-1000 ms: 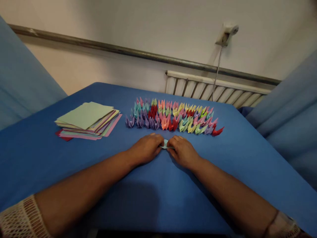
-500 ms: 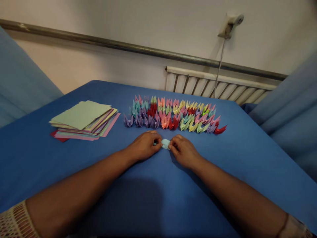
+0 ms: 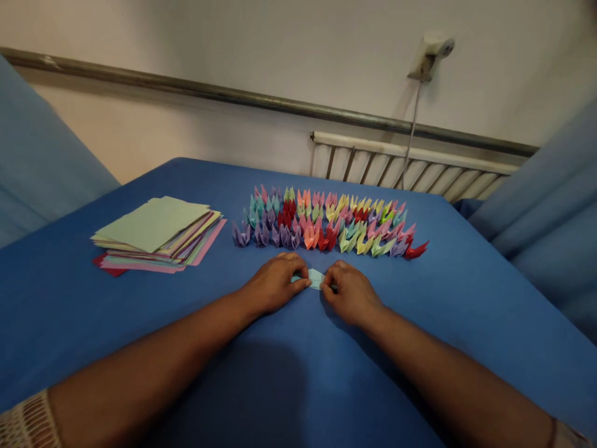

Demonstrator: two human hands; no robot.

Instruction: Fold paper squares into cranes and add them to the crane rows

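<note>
- Pressed on blue table, front-center: small lt-blue folded paper.
- Pinched at its left end by left hand, at right end by right hand; fingers curled shut on it.
- Just behind: rows of paper cranes, mixed colors.
- Far left: stack of sheets.

You have a pale blue paper on a deep blue cloth, cranes in purple, teal, red, pink, orange, yellow and green, a stack topped pale green over pink, yellow, purple and red sheets, a white lattice-patterned sleeve, and a cream wall.
</note>
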